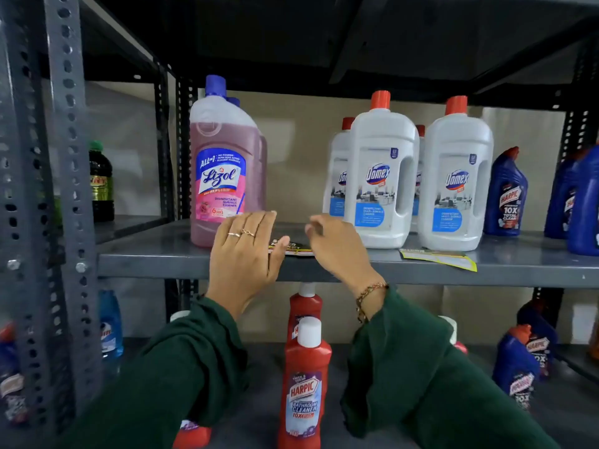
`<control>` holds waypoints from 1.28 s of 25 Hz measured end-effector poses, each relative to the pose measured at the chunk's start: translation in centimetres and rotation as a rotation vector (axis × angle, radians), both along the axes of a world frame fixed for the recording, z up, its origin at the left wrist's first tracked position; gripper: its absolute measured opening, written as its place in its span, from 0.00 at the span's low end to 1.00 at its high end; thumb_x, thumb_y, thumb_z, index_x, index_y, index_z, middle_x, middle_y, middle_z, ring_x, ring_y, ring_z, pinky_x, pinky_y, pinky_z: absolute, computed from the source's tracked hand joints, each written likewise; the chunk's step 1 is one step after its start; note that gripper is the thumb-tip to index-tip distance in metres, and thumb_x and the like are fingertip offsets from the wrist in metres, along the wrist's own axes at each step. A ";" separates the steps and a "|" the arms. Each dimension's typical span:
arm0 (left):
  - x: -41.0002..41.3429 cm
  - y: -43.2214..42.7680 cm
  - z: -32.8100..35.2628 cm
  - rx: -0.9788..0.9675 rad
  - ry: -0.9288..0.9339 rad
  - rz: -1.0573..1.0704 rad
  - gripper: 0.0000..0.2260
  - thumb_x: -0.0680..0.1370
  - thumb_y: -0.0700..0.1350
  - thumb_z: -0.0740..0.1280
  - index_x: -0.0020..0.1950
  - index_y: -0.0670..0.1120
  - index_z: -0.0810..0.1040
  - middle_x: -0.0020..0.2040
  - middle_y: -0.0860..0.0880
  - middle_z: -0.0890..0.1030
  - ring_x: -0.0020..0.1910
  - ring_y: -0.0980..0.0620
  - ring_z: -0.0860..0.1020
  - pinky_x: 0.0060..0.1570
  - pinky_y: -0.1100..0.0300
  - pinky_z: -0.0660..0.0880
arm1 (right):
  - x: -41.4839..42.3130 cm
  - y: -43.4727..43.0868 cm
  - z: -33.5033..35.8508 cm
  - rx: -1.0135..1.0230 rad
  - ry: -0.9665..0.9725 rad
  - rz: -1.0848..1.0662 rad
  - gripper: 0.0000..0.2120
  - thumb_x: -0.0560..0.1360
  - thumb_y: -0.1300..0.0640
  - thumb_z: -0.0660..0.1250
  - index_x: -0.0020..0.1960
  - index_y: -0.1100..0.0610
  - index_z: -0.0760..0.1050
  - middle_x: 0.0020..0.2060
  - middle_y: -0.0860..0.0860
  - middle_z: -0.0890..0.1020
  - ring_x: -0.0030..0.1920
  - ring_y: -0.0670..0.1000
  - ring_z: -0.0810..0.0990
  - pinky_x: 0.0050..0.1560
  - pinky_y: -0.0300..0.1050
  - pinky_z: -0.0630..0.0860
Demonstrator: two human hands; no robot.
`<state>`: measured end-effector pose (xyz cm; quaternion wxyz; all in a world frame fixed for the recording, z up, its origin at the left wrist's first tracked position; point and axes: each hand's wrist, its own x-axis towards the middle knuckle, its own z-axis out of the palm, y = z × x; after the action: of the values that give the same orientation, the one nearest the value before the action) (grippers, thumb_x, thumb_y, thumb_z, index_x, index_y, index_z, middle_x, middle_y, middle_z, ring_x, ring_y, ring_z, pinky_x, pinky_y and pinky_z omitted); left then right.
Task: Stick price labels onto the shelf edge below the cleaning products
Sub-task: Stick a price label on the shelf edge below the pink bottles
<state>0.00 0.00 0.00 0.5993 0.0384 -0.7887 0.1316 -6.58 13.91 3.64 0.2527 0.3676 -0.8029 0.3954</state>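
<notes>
A pink Lizol bottle (227, 163) with a blue cap stands on the grey metal shelf (518, 260), with a second one half hidden right behind it. The left hand (244, 254) lies flat, fingers together and holding nothing, against the shelf edge (155, 265), its fingertips overlapping the foot of the Lizol bottle. At about 3 o'clock from it, the right hand (337, 247) bends at the wrist with its fingers curled down onto a small stack of price labels (293, 249) that lies on the shelf lip between the two hands; whether it grips the stack or only presses it, I cannot tell. A loose yellow-edged label strip (440, 257) lies flat on the shelf further toward 3 o'clock, just in front of the Domex bottles (453, 176).

Four white Domex bottles with red caps show: two in front, two partly hidden behind them. Three blue Harpic bottles (505, 196) stand at the far 3 o'clock end, the last cut by the frame. A dark bottle with a green cap (101, 183) stands in the neighbouring bay at 9 o'clock.

On the lower shelf, at 6 o'clock, two red Harpic bathroom cleaners (304, 384) stand one behind the other between the dark green sleeves (168, 377). More blue and red bottles sit to either side, blurred.

The rack is grey slotted-angle steel with perforated uprights (69, 157), set against a plain beige wall (298, 150).
</notes>
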 end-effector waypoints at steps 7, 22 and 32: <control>0.6 -1.9 -3.0 -0.122 -0.018 0.156 0.19 0.79 0.53 0.52 0.45 0.42 0.75 0.39 0.43 0.81 0.38 0.43 0.77 0.39 0.52 0.65 | -0.2 -1.3 -0.3 0.376 -0.069 -0.213 0.15 0.74 0.49 0.57 0.57 0.56 0.69 0.57 0.58 0.78 0.59 0.61 0.72 0.60 0.54 0.69; 3.1 0.0 -1.7 0.366 0.090 -0.430 0.28 0.79 0.57 0.53 0.70 0.40 0.51 0.69 0.34 0.63 0.68 0.40 0.62 0.68 0.47 0.61 | 3.1 0.2 -1.8 -0.504 -0.066 0.206 0.12 0.70 0.61 0.71 0.53 0.57 0.79 0.63 0.52 0.76 0.54 0.45 0.77 0.58 0.43 0.74; 7.0 -3.2 -2.1 -0.071 0.065 -0.159 0.05 0.76 0.42 0.64 0.43 0.45 0.79 0.52 0.50 0.83 0.62 0.47 0.65 0.63 0.48 0.61 | 6.2 -2.1 -3.9 -0.127 0.284 0.188 0.05 0.70 0.63 0.70 0.45 0.61 0.82 0.48 0.57 0.83 0.47 0.47 0.77 0.52 0.24 0.66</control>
<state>7.01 -3.23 -2.11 0.6342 -0.0411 -0.7642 0.1100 -0.37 11.83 -0.21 0.3483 0.4764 -0.6947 0.4112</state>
